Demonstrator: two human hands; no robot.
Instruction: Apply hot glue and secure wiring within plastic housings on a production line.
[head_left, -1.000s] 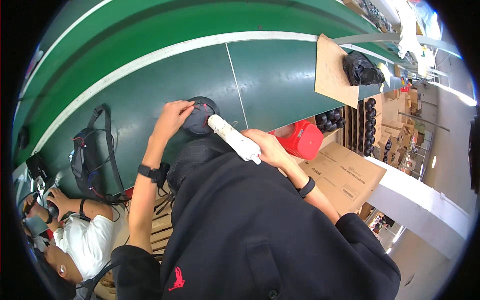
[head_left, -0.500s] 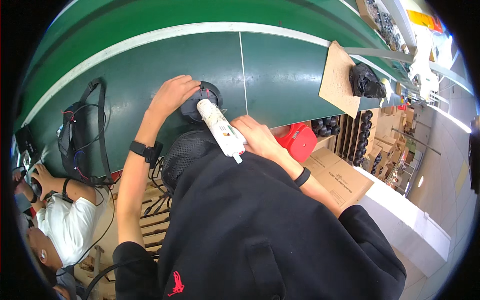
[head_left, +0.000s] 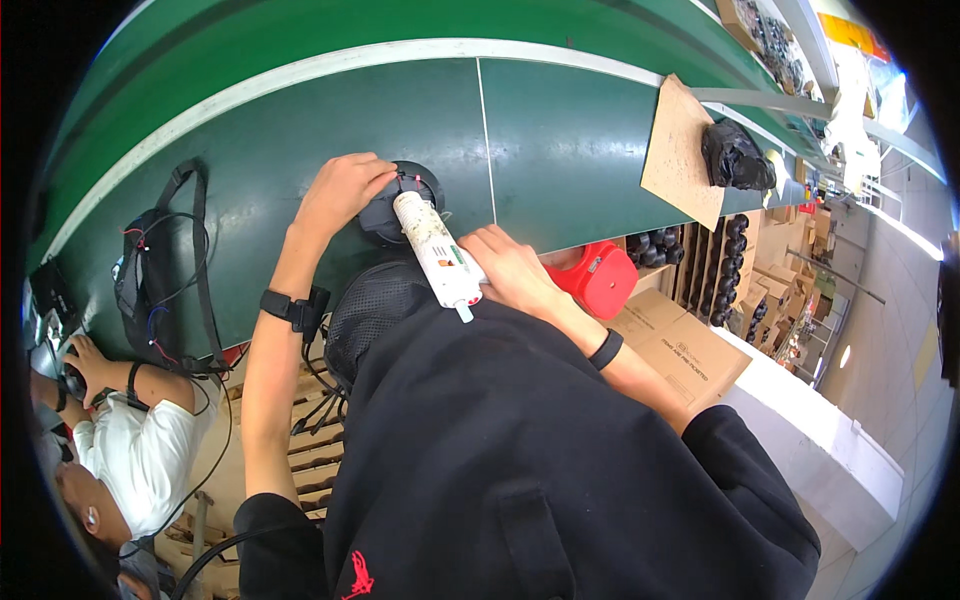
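On the green bench lies a round black part [head_left: 379, 220] with small red wires or pins near its far side. My left hand [head_left: 345, 195] is at its far left rim, fingers pressed together and fingertips on it by the red bits. My right hand [head_left: 508, 268] is wrapped round the handle of a white hot glue gun [head_left: 437, 258], whose stained front end is over the black part. A translucent glue stick [head_left: 464, 312] sticks out of its rear, towards me. The nozzle tip and what my left fingertips pinch are partly hidden.
A red container [head_left: 606, 281] stands by my right wrist, above a cardboard box [head_left: 680, 350]. Further right, a black plastic bag [head_left: 738, 157] rests on a brown board [head_left: 680, 150]. On the left lies a black strapped bag [head_left: 150, 270] with wires; a co-worker in white sits nearby.
The glue gun's rear end has swung slightly left, and my right hand has shifted a little left with it. My left hand stays at the black part's rim.
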